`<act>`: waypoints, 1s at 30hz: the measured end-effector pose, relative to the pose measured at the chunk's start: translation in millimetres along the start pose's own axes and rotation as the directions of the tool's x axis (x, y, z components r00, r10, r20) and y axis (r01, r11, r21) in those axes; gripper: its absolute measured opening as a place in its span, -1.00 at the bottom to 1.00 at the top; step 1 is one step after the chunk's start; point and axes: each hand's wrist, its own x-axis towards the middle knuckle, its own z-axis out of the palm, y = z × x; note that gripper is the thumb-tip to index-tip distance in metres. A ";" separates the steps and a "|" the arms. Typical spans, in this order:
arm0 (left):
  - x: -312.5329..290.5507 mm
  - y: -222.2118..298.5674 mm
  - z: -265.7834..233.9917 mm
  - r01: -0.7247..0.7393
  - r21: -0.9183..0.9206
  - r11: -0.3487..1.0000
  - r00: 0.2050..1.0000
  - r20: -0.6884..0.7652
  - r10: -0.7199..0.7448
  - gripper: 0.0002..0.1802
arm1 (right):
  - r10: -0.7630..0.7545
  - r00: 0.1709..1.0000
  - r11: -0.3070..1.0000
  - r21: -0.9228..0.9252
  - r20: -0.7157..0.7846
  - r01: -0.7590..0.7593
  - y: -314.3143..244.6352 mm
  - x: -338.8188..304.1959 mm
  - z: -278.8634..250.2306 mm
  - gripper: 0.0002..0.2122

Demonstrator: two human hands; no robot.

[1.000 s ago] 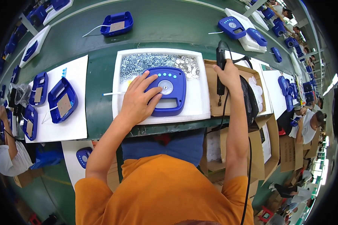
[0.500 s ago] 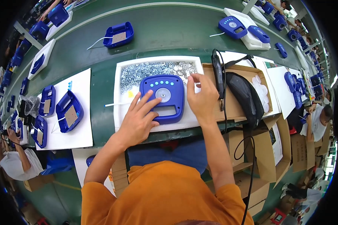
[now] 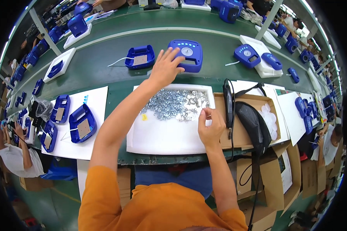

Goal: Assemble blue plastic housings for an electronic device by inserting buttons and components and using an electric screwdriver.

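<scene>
Left hand extends forward, palm down, fingers spread wide; the fingers overlap the left edge of 1 rounded-square blue plastic cover with a clear round disc and a row of light-blue dots. Firm grip cannot be confirmed. The cover lies on the green conveyor surface, beyond the white foam tray, just right of 1 open blue plastic housing with a white cable.

Right hand is at the tray's right edge: thumb and index finger brought together, remaining fingers curled. Whether a small part is pinched between them cannot be determined.

Small silvery metal pieces fill the tray's far portion. Right of the tray, a black handheld power screwdriver rests at the left side of a shallow brown cardboard box.
</scene>
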 end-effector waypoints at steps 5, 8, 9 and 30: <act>10.3 -65.1 16.5 0.337 0.592 0.732 0.839 0.164 -0.519 -0.24 | -0.021 0.998 1.000 -0.021 0.058 0.022 -1.7 0.2 -3.9 -0.91; -33.8 -104.6 5.0 0.353 0.767 0.536 0.767 0.092 -0.635 -0.31 | 0.005 0.994 0.997 0.070 0.105 -0.013 -5.4 0.2 3.2 -0.90; -41.1 -106.8 -4.5 0.338 0.758 0.559 0.738 0.155 -0.656 -0.32 | 0.010 0.996 0.998 0.062 0.091 -0.016 -4.2 -0.6 3.4 -0.90; -116.7 49.7 -225.0 0.566 -0.673 0.475 0.704 0.095 -0.704 -0.67 | -0.009 0.987 0.971 0.238 0.157 -0.029 -25.1 13.7 -10.7 -0.78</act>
